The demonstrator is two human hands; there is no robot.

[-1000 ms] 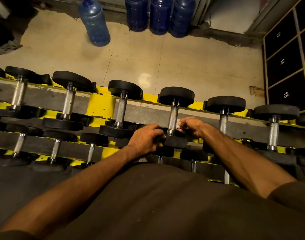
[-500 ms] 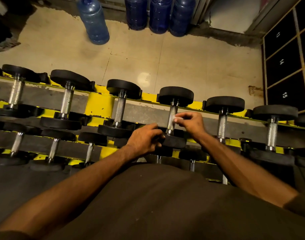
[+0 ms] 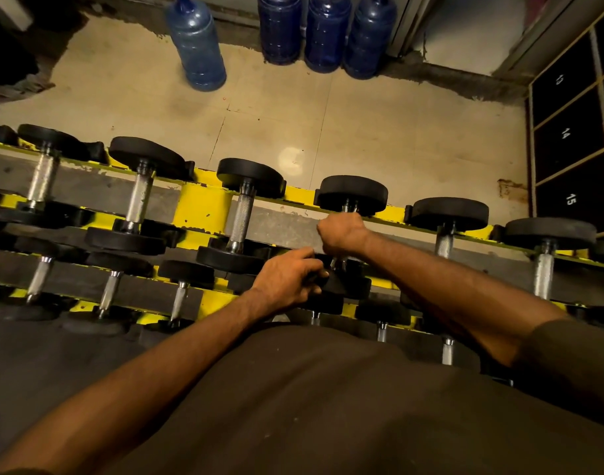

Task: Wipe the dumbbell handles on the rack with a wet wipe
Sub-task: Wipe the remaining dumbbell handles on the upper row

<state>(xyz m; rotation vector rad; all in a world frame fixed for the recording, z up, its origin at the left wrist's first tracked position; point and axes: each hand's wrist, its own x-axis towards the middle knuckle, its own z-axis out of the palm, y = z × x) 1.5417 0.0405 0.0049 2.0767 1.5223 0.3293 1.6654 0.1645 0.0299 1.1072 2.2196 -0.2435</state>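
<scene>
A yellow and grey rack (image 3: 201, 207) holds rows of black dumbbells with steel handles. My right hand (image 3: 341, 233) is wrapped around the handle of the fourth top-row dumbbell (image 3: 353, 193), covering most of the handle. The wet wipe is hidden inside that grip. My left hand (image 3: 288, 281) grips the near black end (image 3: 345, 284) of the same dumbbell. Its neighbour to the left (image 3: 240, 217) shows a bare knurled handle.
Several blue water jugs (image 3: 197, 46) stand on the tiled floor behind the rack. Numbered dark lockers (image 3: 568, 138) line the right side. Smaller dumbbells (image 3: 179, 296) fill a lower row near my body.
My right hand slid up the handle from its near end to its far end, and the white wipe that showed earlier is now covered. My left hand stayed on the near weight.
</scene>
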